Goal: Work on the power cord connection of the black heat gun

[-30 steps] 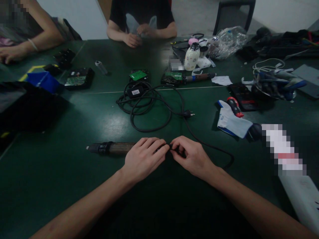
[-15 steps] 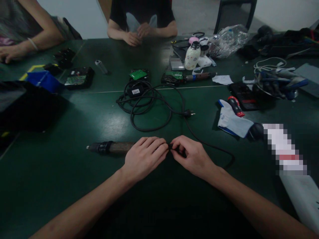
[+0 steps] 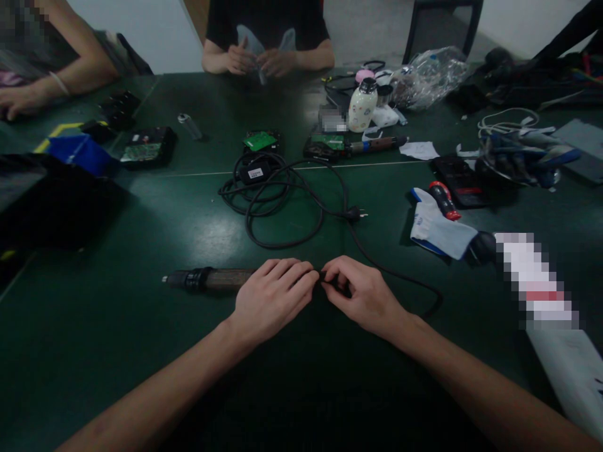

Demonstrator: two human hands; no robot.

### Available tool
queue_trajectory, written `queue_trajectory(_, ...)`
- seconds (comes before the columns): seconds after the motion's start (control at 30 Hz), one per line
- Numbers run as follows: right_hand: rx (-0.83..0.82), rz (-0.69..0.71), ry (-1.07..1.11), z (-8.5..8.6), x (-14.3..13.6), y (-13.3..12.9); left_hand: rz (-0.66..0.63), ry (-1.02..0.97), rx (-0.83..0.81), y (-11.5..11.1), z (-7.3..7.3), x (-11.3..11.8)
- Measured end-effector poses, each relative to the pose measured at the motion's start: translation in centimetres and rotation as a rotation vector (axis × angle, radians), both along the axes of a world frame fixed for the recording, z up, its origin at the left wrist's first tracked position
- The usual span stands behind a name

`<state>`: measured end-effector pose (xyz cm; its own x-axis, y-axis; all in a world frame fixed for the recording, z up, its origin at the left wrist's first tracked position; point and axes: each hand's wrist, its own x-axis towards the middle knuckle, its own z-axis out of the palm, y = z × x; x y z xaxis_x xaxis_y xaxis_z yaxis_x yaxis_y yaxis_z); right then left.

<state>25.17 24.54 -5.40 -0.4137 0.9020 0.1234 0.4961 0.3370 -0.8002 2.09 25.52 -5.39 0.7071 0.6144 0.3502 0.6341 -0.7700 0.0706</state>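
Observation:
An electric screwdriver (image 3: 226, 279) lies on the green table with its bit end toward the left. My left hand (image 3: 277, 292) is wrapped over its rear end, hiding that part. Close to the fingertips of this hand, my right hand (image 3: 365, 292) pinches the black cable's connector (image 3: 323, 276) at the screwdriver's tail. Whether the connector is fully seated cannot be seen. From there the black power cable (image 3: 400, 276) runs out behind my right hand. Beyond both hands lie its loops, a mains plug (image 3: 355, 214) and a black adapter with a white label (image 3: 255, 174).
Opened hard drives (image 3: 148, 145) with green boards and a second electric screwdriver (image 3: 377, 145) lie farther back. A white glove (image 3: 440, 226) and a red-black screwdriver handle (image 3: 444, 199) are to the right. A bottle (image 3: 362, 105) stands behind. Two people sit across the table.
My hands keep nearly the same grip and place. Across the table, one person's hands have lifted and now handle a small object. A dark sleeve has appeared at the upper right.

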Motion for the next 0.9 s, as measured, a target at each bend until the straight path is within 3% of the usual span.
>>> queue_trajectory(0.9, -0.003, 0.003, -0.006, -0.09, 0.05, -0.01, -0.003, 0.009, 0.000, 0.02, 0.11, -0.01)
